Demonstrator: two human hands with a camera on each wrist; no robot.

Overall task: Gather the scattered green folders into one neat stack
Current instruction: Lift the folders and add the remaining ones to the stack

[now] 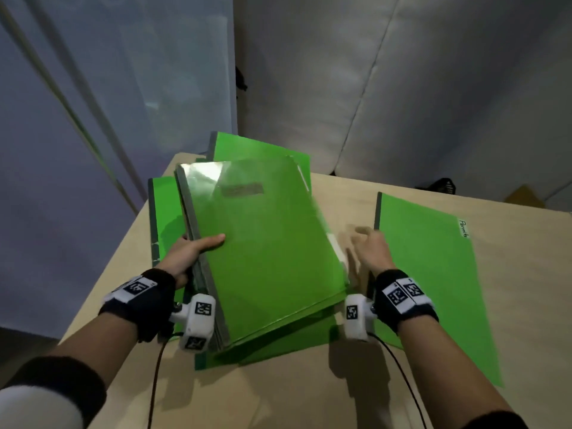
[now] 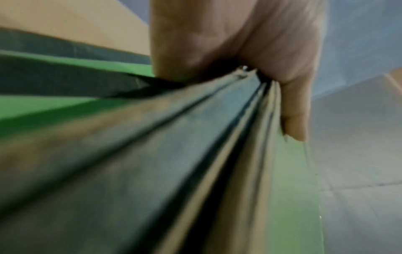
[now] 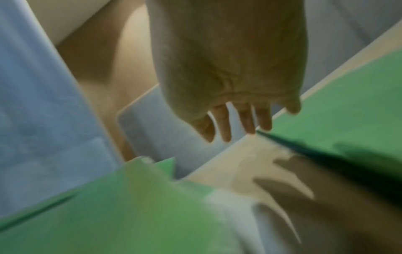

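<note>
Pale grey sheeting is hung behind a tan tabletop [image 1: 387,205] on which green folders are scattered. At the far left a flat folder [image 1: 164,205] is laid along the table edge, partly covered by the rest. Next to it, the left hand [image 1: 185,255] is clamped on the grey spine side of a bundle of folders [image 1: 266,243], which is tilted up off the surface; the thumb is laid on the top cover, and in the left wrist view the fingers [image 2: 187,51] are seen curled beneath the spines. Further folders [image 1: 263,147] are seen under and behind the bundle. The right hand [image 1: 370,249] is held just above the table between the bundle and a single folder [image 1: 433,274] lying flat at the right, fingers [image 3: 224,123] straight and slightly spread, gripping nothing.
</note>
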